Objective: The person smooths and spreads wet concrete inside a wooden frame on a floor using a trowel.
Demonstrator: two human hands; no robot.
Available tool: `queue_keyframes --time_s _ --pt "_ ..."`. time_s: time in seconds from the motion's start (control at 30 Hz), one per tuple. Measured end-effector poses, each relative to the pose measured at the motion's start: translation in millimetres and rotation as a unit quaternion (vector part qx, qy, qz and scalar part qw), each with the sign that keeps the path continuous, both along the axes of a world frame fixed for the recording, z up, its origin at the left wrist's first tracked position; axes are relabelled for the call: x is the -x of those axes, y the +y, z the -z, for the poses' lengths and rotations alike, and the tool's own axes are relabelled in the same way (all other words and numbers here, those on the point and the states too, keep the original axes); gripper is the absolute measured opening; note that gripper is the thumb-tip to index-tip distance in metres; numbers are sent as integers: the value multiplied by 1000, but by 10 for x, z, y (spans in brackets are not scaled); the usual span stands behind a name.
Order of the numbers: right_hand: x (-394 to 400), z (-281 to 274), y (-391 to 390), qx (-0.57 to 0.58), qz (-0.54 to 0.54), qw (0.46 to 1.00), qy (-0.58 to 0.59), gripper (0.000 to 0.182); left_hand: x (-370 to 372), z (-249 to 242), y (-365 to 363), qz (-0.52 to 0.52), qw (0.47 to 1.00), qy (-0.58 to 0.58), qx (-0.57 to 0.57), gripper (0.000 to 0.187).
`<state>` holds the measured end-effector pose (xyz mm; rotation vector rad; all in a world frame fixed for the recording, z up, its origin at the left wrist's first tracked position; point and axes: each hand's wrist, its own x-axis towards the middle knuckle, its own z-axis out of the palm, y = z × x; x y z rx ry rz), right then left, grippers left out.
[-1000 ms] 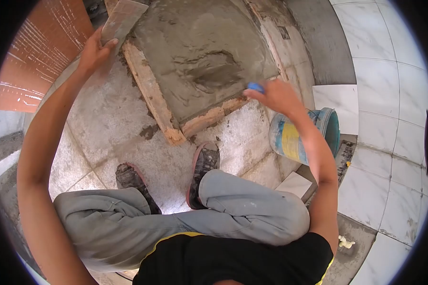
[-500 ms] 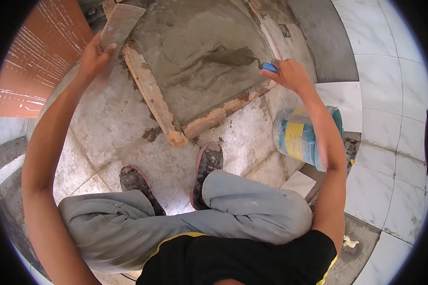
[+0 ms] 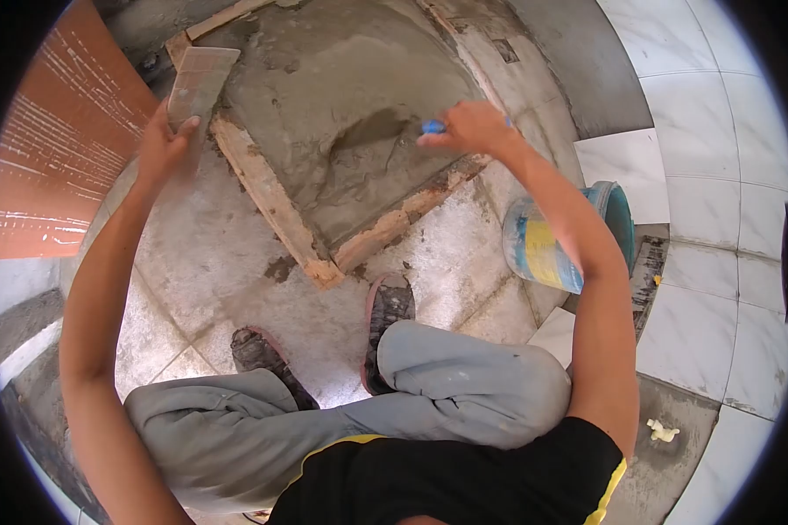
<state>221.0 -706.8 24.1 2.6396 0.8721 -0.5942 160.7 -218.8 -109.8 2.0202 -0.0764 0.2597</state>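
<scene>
My left hand (image 3: pixel 166 147) grips the lower end of a piece of tile (image 3: pixel 203 77), fingers behind and thumb in front. The tile stands up beside the left board of a wooden frame (image 3: pixel 270 194). Inside the frame lies wet grey mortar (image 3: pixel 359 66), with a rough, dug-up patch near its front. Over that patch, my right hand (image 3: pixel 477 128) is closed around the blue handle of a trowel (image 3: pixel 432 128). The blade is down in or against the mortar and hard to tell apart from it.
A blue bucket with a yellow label (image 3: pixel 543 249) lies tipped beside my right forearm. White marbled tiles (image 3: pixel 700 131) cover the right side, with a loose tile (image 3: pixel 622 171) near the bucket. An orange-brown panel (image 3: pixel 66 144) stands at left. My shoes (image 3: pixel 390 306) are close to the frame's front corner.
My right hand has moved left with the trowel, its blade pulled through the mortar toward me. The tile in my left hand sits slightly lower and more upright. The camera view has shifted a little.
</scene>
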Motion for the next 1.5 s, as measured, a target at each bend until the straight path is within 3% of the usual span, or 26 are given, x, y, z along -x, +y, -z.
queue_keyframes --time_s 0.1,0.2,0.27,0.33,0.4,0.47,0.57,0.63,0.73,0.93,1.0,1.03,1.1,1.17,1.2,1.27,1.3,1.37,1.5 --pt "-123 -232 -102 25 23 995 -92 74 18 -46 -51 16 997 4 75 49" --pt "36 -416 -169 -2 78 990 -114 67 26 -88 -48 -1 1000 -11 13 49" --pt "172 -270 -250 -110 170 979 3 59 33 -125 -51 -20 1000 8 -8 48" --pt "648 -389 317 -208 311 913 162 51 21 -95 7 -29 999 26 -31 48" --pt "908 -236 722 -225 340 883 232 52 -31 25 31 -10 1000 7 20 47" --pt "1031 13 1059 -247 228 917 214 45 -3 -12 -12 -14 1000 11 23 47" --pt "949 353 1414 -215 171 947 165 41 55 -138 -65 -21 999 6 24 46" --pt "765 474 1542 -214 94 970 68 46 18 -124 -61 -21 1000 0 23 46" --pt "478 499 1633 -209 86 973 46 44 -4 -107 -18 -9 1000 20 -13 46" --pt "604 498 1035 -213 153 965 2 43 -8 -413 -68 18 995 72 64 43" --pt "564 527 719 -184 217 956 74 49 -37 -541 -25 55 998 7 43 42" --pt "607 304 633 -190 263 937 130 49 -44 -643 -30 51 998 3 42 42" --pt "766 -193 620 -194 312 912 185 49 -70 -895 -176 64 995 -10 -73 42" --pt "905 -448 558 -284 430 829 215 45 -139 -1140 -392 94 991 26 -91 44" --pt "957 -447 543 -283 436 828 210 45 -172 -1213 -550 116 986 61 -108 47" --pt "990 -355 680 -444 496 696 269 36 -199 -1261 -884 154 982 42 -99 44" --pt "971 -306 755 -447 495 695 269 36 -209 -1273 -1014 187 978 26 -94 42" --pt "941 -213 879 -526 500 590 353 34 -202 -1213 -1284 191 972 40 -130 42" --pt "962 -208 929 -568 485 529 403 32 -193 -1156 -1519 197 950 96 -221 42"
